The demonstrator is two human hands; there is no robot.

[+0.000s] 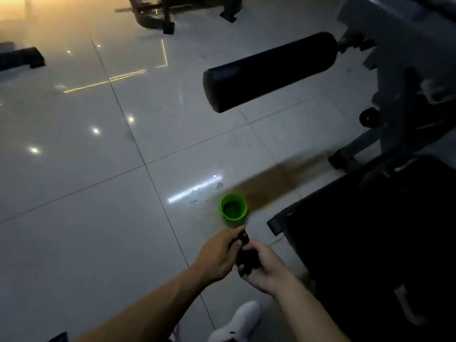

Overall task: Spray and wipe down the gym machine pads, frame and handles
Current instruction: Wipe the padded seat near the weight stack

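A dark crumpled cloth [245, 257] is gripped between both hands low in the view. My left hand [218, 255] pinches its upper end and my right hand [265, 265] closes around its lower part. Just beyond them a small green cup [233, 206] stands on the floor tiles. The gym machine stands at the right: a black roller pad [269, 71] sticks out to the left from the grey frame [394, 45], and a black seat pad [370, 230] lies below it, right of my hands.
Glossy grey floor tiles [86, 193] with light reflections fill the left. Small wet spots [195, 201] lie left of the cup. Feet of other machines [19, 58] stand at the far left and top. My white shoe [237, 322] is at the bottom.
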